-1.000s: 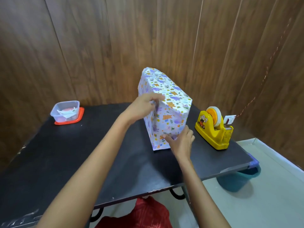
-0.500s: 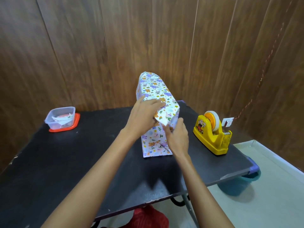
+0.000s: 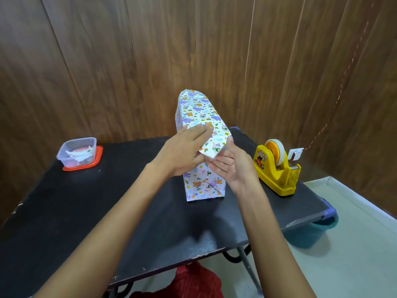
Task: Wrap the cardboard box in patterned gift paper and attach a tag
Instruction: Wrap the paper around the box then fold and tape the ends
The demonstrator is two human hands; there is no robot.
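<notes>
head view: i see a big brown wood wall at the back. in front of it is a black table.

the box stands up tall in the middle of the table, nearer the back edge. it is covered in gift paper with little bears and stars on it.

my left hand lies flat on the near top of the box. its fingers are straight and press down on the paper. my right hand is just beside the box on its right, palm turned up. its fingers are almost straight and touch the under side of a pointy paper flap that sticks out from the top of the near end. the thumb rests on the flap's edge. neither hand is curled up tight.

a yellow tape dispenser with a white tape roll sits on the table to the right, close to the box but apart from it. a blue bucket is on the floor under the right end of the table. some red cloth shows under the near edge. a clear plastic tub sits on a red lid far to the left.
</notes>
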